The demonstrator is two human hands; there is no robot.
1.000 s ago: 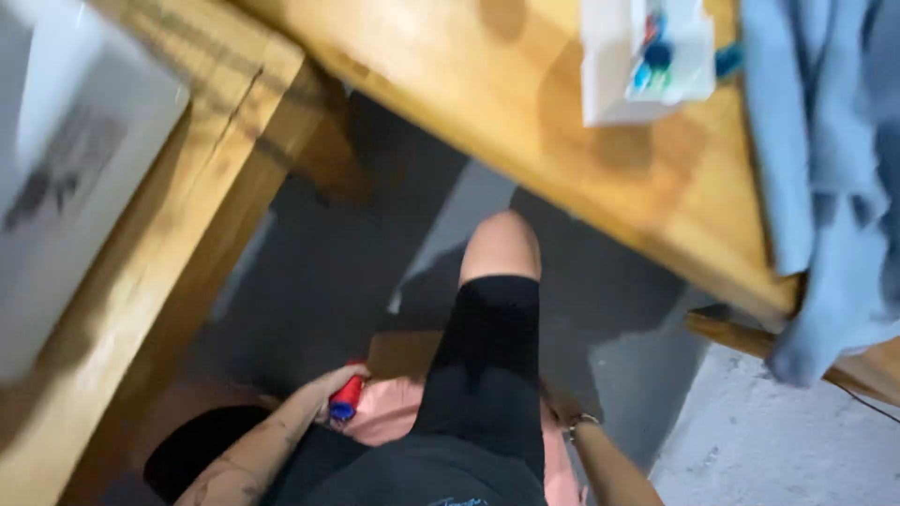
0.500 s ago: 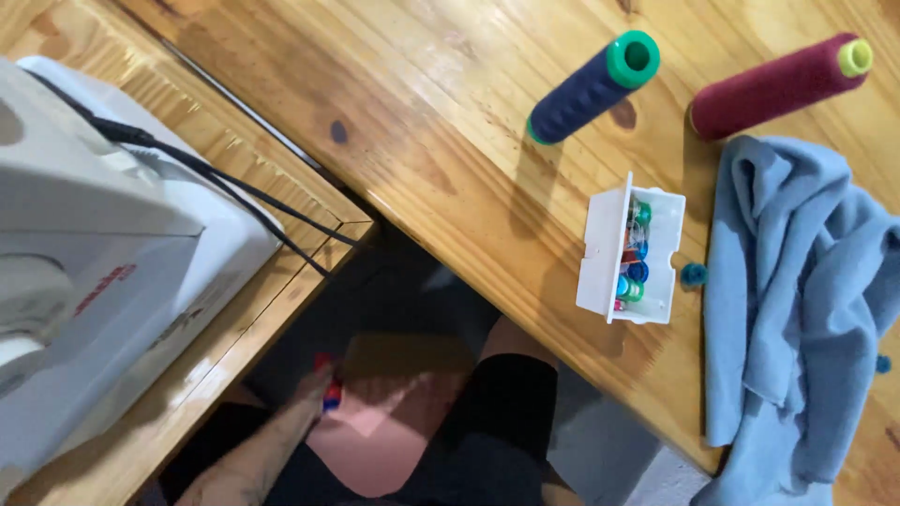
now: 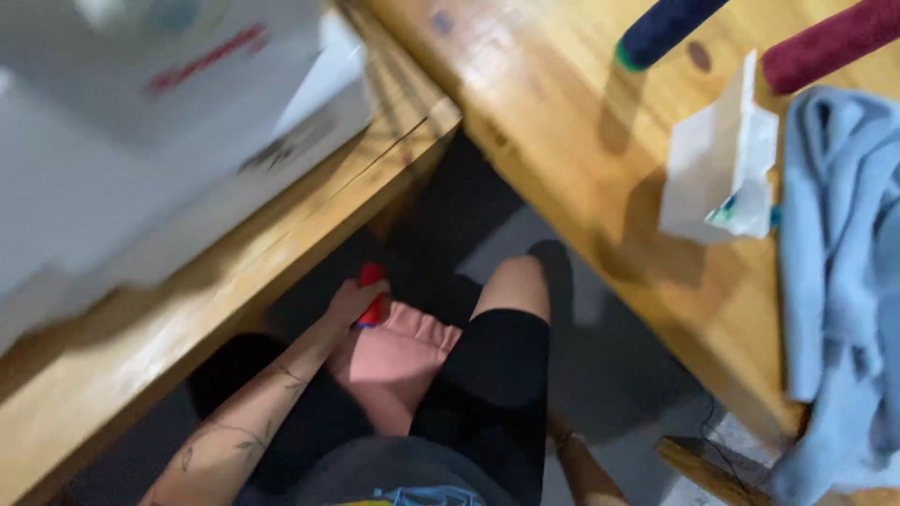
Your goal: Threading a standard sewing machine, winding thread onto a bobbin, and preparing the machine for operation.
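My left hand (image 3: 352,302) is below the table edge, closed around a small red tool (image 3: 372,279) with a bit of blue at its base. It rests at the top edge of a pink cloth (image 3: 394,361) that lies on my lap between my legs in black shorts (image 3: 497,375). Only my right forearm and wrist (image 3: 567,448) show, low beside my right thigh. The right hand itself is hidden behind the leg.
A white sewing machine (image 3: 141,141) stands on the wooden table wing (image 3: 234,281) at left. On the main wooden tabletop (image 3: 572,169) are a navy thread cone (image 3: 661,28), a maroon thread cone (image 3: 825,42), a small white box (image 3: 717,178) and a light blue cloth (image 3: 834,281).
The view has swung down and left, so the sewing machine fills more of the top left. My left hand with the red tool has risen a little toward the table edge.
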